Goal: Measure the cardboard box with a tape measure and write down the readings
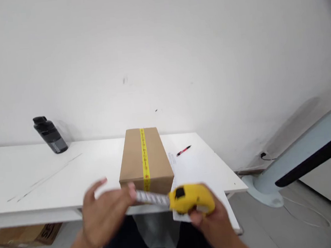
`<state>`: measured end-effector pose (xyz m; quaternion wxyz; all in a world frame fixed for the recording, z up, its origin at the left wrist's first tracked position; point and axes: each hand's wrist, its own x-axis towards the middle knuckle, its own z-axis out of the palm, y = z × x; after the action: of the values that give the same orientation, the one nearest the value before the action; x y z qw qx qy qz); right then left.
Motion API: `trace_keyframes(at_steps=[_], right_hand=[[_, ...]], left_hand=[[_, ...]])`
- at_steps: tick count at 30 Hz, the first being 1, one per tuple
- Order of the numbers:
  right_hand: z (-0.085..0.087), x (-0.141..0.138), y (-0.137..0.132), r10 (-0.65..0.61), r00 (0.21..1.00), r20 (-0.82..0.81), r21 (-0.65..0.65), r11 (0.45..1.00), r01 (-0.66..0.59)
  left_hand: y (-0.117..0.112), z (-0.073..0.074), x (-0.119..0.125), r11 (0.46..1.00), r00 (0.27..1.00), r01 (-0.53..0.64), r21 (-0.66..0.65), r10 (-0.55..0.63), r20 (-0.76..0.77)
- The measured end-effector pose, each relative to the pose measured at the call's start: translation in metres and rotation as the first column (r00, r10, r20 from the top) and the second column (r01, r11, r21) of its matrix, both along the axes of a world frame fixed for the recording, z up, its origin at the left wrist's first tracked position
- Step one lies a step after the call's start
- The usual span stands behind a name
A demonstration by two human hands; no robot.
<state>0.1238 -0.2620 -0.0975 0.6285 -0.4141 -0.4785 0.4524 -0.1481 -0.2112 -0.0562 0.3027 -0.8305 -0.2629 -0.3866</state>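
Observation:
My right hand (213, 222) is wrapped round a yellow tape measure (192, 199) with a black button on top. A short length of its pale blade (151, 197) is drawn out to the left. At the blade's end, my left hand (107, 210) pinches the tip, its thumb and fingers slightly blurred. Just behind both hands lies a closed brown cardboard box (156, 151), sealed lengthwise with yellow printed tape (144, 151). The blade crosses in front of the box's near face, partly covering it; whether they touch I cannot tell.
A black bottle (50, 136) stands on the white table (100, 172) at the left. A red and black pen (183, 150) and printed paper (173, 159) lie right of the box. Another carton (27, 235) sits below the table; a pale column (298, 158) stands on the right.

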Motion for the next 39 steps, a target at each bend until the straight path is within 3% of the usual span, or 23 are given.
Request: trace_keyframes(at_steps=[2, 4, 8, 13, 17, 22, 28, 31, 36, 39], right_hand=[[0.015, 0.018, 0.025, -0.085, 0.995, -0.047, 0.066, 0.994, 0.088], [0.024, 0.033, 0.05, -0.13, 0.983, -0.126, 0.114, 0.983, 0.145], [0.024, 0.051, 0.077, -0.145, 0.971, -0.19, 0.148, 0.973, 0.174], [0.0, 0.054, 0.078, -0.155, 0.97, -0.19, 0.154, 0.971, 0.186], [-0.011, 0.049, 0.075, -0.115, 0.992, -0.048, 0.109, 0.987, 0.12], [-0.003, 0.039, 0.072, -0.133, 0.989, 0.06, 0.092, 0.988, 0.128], [0.001, 0.033, 0.069, -0.143, 0.989, 0.043, 0.067, 0.988, 0.14], [-0.002, 0.034, 0.07, -0.149, 0.988, 0.035, 0.077, 0.986, 0.146], [-0.006, 0.035, 0.072, -0.163, 0.986, 0.035, 0.095, 0.983, 0.159], [-0.005, 0.031, 0.071, -0.17, 0.984, 0.058, 0.123, 0.979, 0.162]], left_hand=[[0.025, 0.018, -0.025, 0.991, 0.993, -0.083, 0.107, 0.073, 0.097], [0.048, 0.027, -0.046, 0.973, 0.982, -0.161, 0.165, 0.14, 0.129], [0.061, 0.023, -0.064, 0.971, 0.976, -0.204, 0.122, 0.192, 0.098], [0.032, 0.001, -0.053, 0.996, 0.996, -0.088, -0.01, 0.088, -0.016], [0.027, -0.009, -0.045, 0.99, 1.0, -0.018, -0.136, 0.019, 0.009], [0.044, -0.006, -0.046, 0.986, 0.999, -0.008, -0.166, 0.016, 0.046], [0.054, 0.008, -0.05, 0.998, 1.0, -0.001, -0.066, 0.001, -0.008], [0.061, 0.011, -0.049, 0.997, 1.0, 0.005, -0.082, -0.007, -0.022], [0.066, 0.001, -0.043, 0.968, 1.0, 0.019, -0.251, -0.024, -0.016], [0.059, -0.007, -0.04, 0.961, 1.0, -0.011, -0.276, 0.013, 0.004]])
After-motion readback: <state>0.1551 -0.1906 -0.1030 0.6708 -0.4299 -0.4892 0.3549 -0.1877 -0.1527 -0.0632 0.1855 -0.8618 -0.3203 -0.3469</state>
